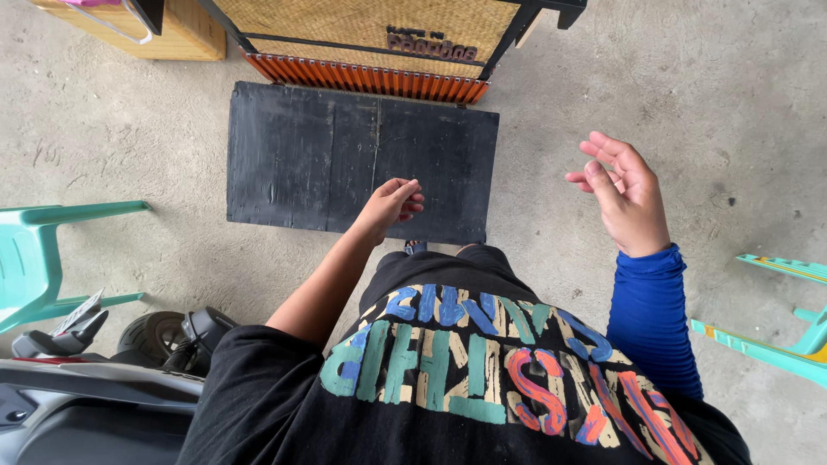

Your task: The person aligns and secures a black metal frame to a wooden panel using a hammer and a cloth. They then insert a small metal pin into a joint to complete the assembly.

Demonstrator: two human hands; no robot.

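Grey concrete floor (689, 77) in even daylight; green plastic chair (34, 258) at nine o'clock, woven bamboo cabinet (362, 26) at twelve.

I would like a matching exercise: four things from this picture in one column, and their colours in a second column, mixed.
Things:
1. board on the floor
2. chair at the left edge
3. sleeve below the right hand
4. slats above the board

Colours:
A. orange
B. blue
C. black
D. green

Pairs: 1-C, 2-D, 3-B, 4-A
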